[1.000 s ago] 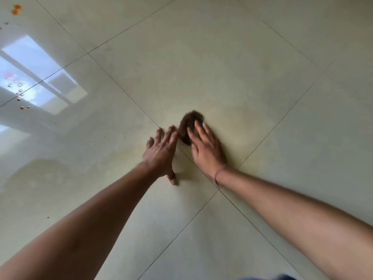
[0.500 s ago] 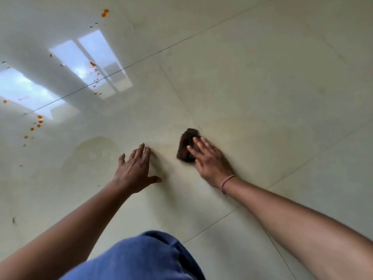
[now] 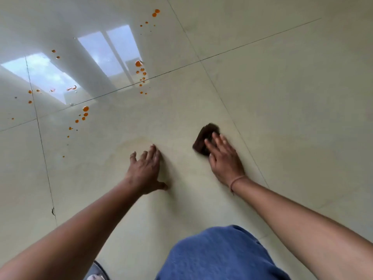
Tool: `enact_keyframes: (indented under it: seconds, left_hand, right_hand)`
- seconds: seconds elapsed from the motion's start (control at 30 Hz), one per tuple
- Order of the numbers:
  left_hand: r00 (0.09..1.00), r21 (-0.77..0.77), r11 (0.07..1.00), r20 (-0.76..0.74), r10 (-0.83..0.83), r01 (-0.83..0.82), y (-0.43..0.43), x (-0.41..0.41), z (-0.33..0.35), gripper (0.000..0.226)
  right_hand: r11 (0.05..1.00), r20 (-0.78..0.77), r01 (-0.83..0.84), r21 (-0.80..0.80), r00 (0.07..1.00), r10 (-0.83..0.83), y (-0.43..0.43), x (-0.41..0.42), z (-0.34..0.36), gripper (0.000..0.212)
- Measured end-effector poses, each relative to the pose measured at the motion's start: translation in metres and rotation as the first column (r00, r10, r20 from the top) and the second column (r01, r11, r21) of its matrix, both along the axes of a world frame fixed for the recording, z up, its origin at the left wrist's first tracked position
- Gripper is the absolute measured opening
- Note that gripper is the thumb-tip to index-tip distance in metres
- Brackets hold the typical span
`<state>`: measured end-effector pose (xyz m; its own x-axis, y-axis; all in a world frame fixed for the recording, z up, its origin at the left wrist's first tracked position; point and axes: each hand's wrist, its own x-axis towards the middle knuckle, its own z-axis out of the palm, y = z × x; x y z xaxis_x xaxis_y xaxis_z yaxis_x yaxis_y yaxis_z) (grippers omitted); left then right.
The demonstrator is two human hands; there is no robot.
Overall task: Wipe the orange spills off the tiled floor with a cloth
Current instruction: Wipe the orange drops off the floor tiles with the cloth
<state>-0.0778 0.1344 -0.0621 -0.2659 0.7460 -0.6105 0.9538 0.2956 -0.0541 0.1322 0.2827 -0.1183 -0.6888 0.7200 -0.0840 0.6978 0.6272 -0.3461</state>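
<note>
A dark brown cloth point(image 3: 203, 134) lies bunched on the glossy cream tiled floor point(image 3: 282, 98). My right hand point(image 3: 224, 158) presses flat on its near half, fingers spread over it. My left hand point(image 3: 145, 168) rests flat on the bare tile to the left, fingers apart, holding nothing. Orange spills dot the floor beyond: one cluster point(image 3: 83, 116) up and left of my left hand, another point(image 3: 141, 73) further back, and drops point(image 3: 155, 13) near the top edge. A faint damp smear point(image 3: 133, 142) shows just ahead of my left fingertips.
My blue-clad knee point(image 3: 218, 255) fills the bottom centre, with a foot in a sandal point(image 3: 96, 273) beside it. Grout lines cross the floor. Bright window reflections point(image 3: 109, 53) glare on the tiles at upper left, among more small orange drops point(image 3: 30, 91).
The view has swung left, bringing more orange spills into sight. Both hands have spread apart; my right hand has slid the cloth to the right of my left hand. My knee has come into view.
</note>
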Motion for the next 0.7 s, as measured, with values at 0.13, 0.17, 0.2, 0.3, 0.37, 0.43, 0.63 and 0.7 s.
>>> enact_keyframes:
  seconds: [0.13,0.17,0.2,0.3,0.37,0.43,0.63,0.7]
  left_hand:
    - [0.999,0.122,0.991,-0.006,-0.044,0.044,0.0,-0.009,-0.005,0.117]
    - [0.998,0.15,0.987,0.012,-0.058,0.056,0.0,-0.014,-0.004,0.112]
    - [0.997,0.167,0.984,0.038,-0.071,0.064,-0.003,-0.022,-0.003,0.108]
    - [0.991,0.178,0.982,0.105,-0.081,0.062,-0.019,-0.043,0.004,0.1]
    - [0.991,0.189,0.98,0.106,-0.081,0.06,-0.034,-0.059,0.006,0.098]
    - [0.995,0.187,0.982,0.086,-0.057,0.04,-0.05,-0.08,0.007,0.096]
    - [0.984,0.147,0.975,0.072,0.161,-0.17,-0.092,-0.13,0.014,0.097]
    - [0.976,0.132,0.968,0.078,0.203,-0.212,-0.103,-0.137,0.019,0.099]
  right_hand:
    - [0.999,-0.052,0.005,0.039,0.999,-0.003,-0.039,-0.076,-0.002,0.051]
    - [0.991,-0.04,-0.129,0.033,0.991,0.13,-0.053,-0.072,-0.003,0.051]
    - [0.97,-0.027,-0.241,0.019,0.97,0.241,-0.06,-0.063,-0.002,0.051]
    - [0.953,-0.023,-0.298,0.053,0.954,0.299,-0.038,-0.05,0.0,0.053]
    - [0.996,-0.014,-0.086,0.02,0.996,0.086,-0.025,-0.079,0.003,0.052]
    - [1.0,-0.074,0.016,0.005,0.997,-0.016,-0.044,-0.121,0.003,0.05]
    - [0.724,-0.049,-0.69,0.022,0.722,0.69,-0.085,-0.089,-0.004,0.056]
    - [0.839,-0.025,-0.544,0.004,0.839,0.544,-0.059,-0.103,0.0,0.053]
